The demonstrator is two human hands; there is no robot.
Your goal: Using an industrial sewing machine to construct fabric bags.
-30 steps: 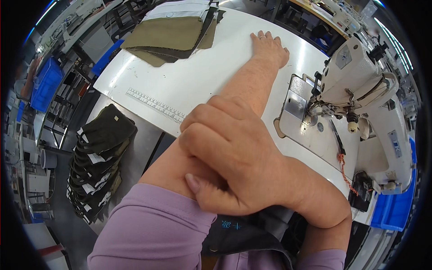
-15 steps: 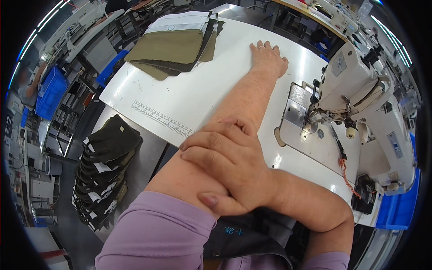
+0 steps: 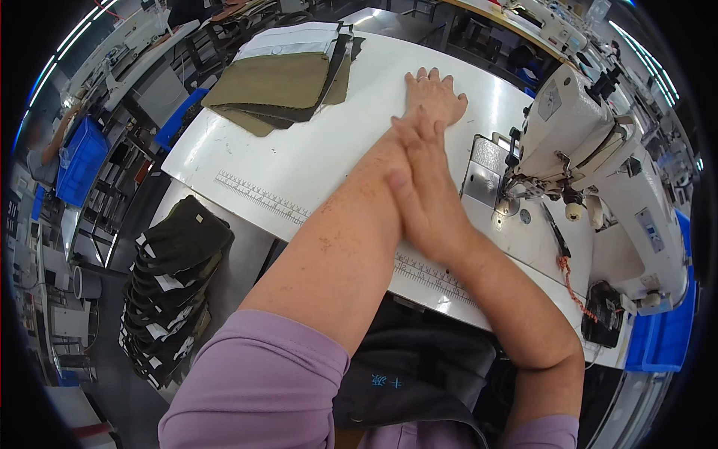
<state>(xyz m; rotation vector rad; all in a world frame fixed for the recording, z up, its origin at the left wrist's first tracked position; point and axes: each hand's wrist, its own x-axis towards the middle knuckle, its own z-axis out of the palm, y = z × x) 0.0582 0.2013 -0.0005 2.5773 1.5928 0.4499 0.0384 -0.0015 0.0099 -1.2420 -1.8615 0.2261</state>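
The left hand (image 3: pixel 434 97) lies palm down on the white sewing tabletop (image 3: pixel 269 161), open, its fingers spread and its thumb out to the right; the left forearm (image 3: pixel 329 247) reaches up to it from a rolled mauve sleeve (image 3: pixel 254 374) at the lower left, with small brownish flecks on the skin; the right hand (image 3: pixel 430 187) rests on that forearm just short of the wrist, open, fingers extended along it and thumb laid across its upper side, the palm side hidden from view; neither hand grips any tool or cloth; a white industrial sewing machine (image 3: pixel 576 142) stands on the tabletop to the right of both hands, its metal bed plate (image 3: pixel 482 179) near the right hand; a slim black tool (image 3: pixel 553 228) lies right of the plate, with a twisted orange cord (image 3: pixel 572 284) at its near end; a printed ruler scale (image 3: pixel 262 196) runs along the near edge, interrupted by the arms; at the far left of the tabletop lies a fanned stack of olive and dark fabric pieces (image 3: pixel 273 78), topped by white strips (image 3: pixel 288 37), well apart from the hands; lower left, dark cut pieces (image 3: pixel 176 277) overlap in a long pile on a grey side surface (image 3: pixel 243 254); a blue bin (image 3: pixel 658 340) sits beyond the machine at the right.
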